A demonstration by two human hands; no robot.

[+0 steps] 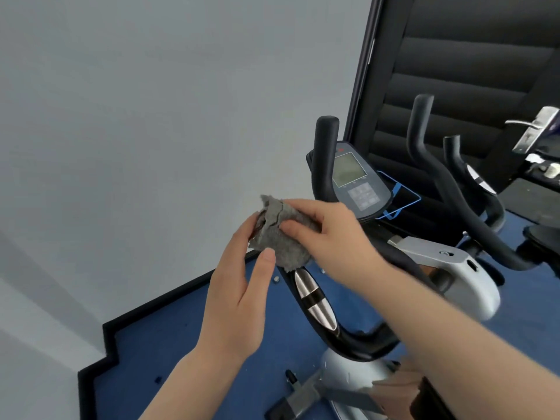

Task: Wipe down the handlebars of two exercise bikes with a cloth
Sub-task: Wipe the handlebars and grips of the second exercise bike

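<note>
Both hands hold a gray cloth (280,234) (all crumpled): the left hand (239,286) under it, the right hand (327,234) on top, just above the bike's black handlebar (325,165).

Nothing here can be read: the grey-blue oval bike console (356,180) shows a blank greenish screen, a small red mark too blurred to tell, and unreadable buttons.

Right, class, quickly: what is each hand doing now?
Left hand: holding the crumpled grey cloth.
Right hand: pinching the same cloth.
</note>
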